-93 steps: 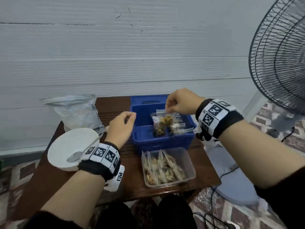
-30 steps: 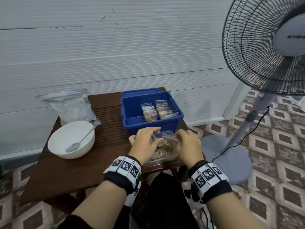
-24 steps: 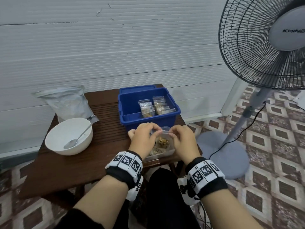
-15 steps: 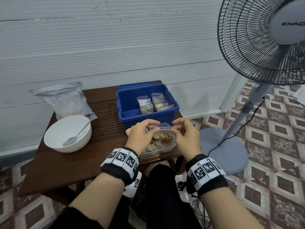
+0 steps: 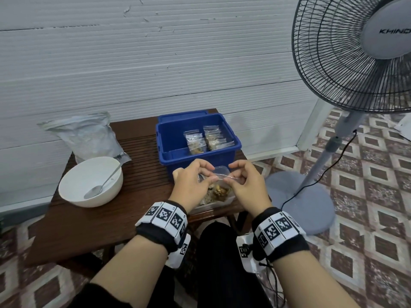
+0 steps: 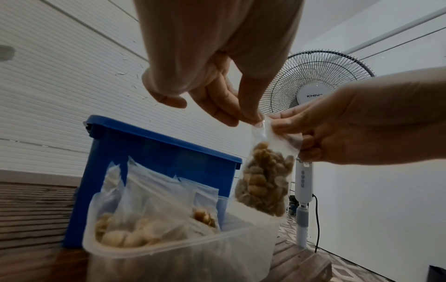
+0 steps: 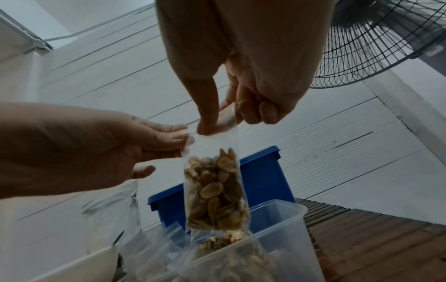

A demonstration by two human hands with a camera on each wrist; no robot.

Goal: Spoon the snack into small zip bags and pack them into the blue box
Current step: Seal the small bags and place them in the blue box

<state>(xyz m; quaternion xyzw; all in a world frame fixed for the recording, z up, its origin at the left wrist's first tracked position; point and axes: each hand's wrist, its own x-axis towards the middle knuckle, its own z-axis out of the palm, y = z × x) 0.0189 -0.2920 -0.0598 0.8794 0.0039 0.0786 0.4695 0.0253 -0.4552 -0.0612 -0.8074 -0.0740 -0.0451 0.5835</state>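
Both hands hold one small clear zip bag (image 6: 263,179) of brown snack pieces by its top edge, just above the clear plastic tub (image 6: 193,253). My left hand (image 6: 251,118) pinches the top left corner and my right hand (image 7: 217,126) pinches the top right. In the head view the bag (image 5: 221,191) hangs between the left hand (image 5: 213,179) and the right hand (image 5: 227,180). The tub (image 5: 220,168) holds several more filled bags. Behind it the blue box (image 5: 169,138) contains several packed bags (image 5: 206,141) on its right side.
A white bowl (image 5: 89,181) with a spoon (image 5: 100,185) sits at the table's left, with a large snack pouch (image 5: 89,136) behind it. A standing fan (image 5: 355,52) and its round base (image 5: 307,203) are on the floor to the right. The wall runs along the table's back edge.
My right hand left the blue box. Both hands came to the clear tub, took a filled bag and raised it slightly, pinching its top.
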